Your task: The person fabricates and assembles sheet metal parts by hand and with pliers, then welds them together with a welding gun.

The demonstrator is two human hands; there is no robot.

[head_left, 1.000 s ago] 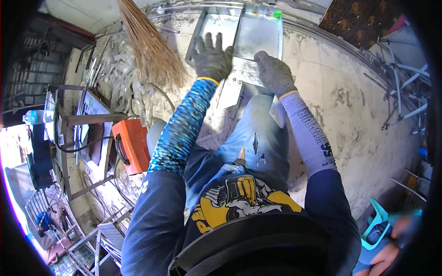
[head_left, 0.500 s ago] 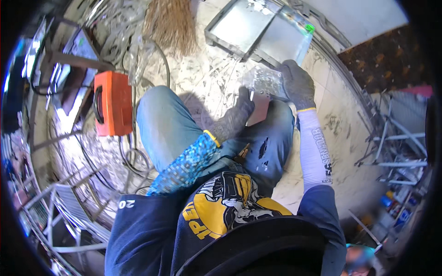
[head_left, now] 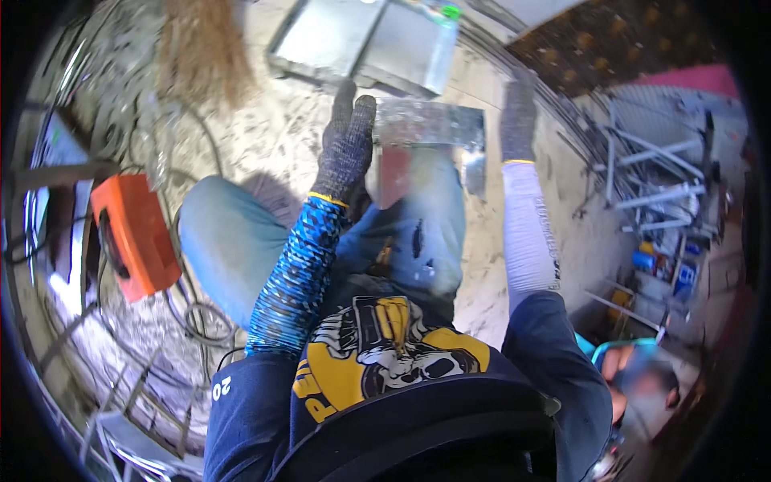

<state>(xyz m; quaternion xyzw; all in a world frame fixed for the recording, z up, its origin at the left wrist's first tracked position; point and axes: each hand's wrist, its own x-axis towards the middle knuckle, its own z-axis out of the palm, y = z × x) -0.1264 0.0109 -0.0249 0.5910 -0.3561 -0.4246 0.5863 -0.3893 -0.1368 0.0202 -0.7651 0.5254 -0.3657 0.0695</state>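
Note:
A shiny metal sheet piece [head_left: 426, 122] lies across my right knee, with a narrower leg bending down at its right end. Below its left part shows a flat reddish piece [head_left: 393, 173]. My left hand [head_left: 347, 145], in a dark grey knit glove, is beside the sheet's left end with its fingers stretched out; whether it touches the sheet I cannot tell. My right hand [head_left: 519, 116], gloved alike and blurred, is off to the right of the sheet, its fingers extended and nothing seen in them.
Ahead is a metal-framed panel [head_left: 401, 48] with a green object [head_left: 450, 12] at its corner. An orange case [head_left: 136, 233] stands left among cables [head_left: 197, 321]. A straw broom [head_left: 205, 48] is far left. Metal frames [head_left: 654, 177] stand right; another person [head_left: 642, 377] is at lower right.
My right hand has let go of the metal sheet and moved right. My left hand has risen to the sheet's left end. The view has shifted rightward.

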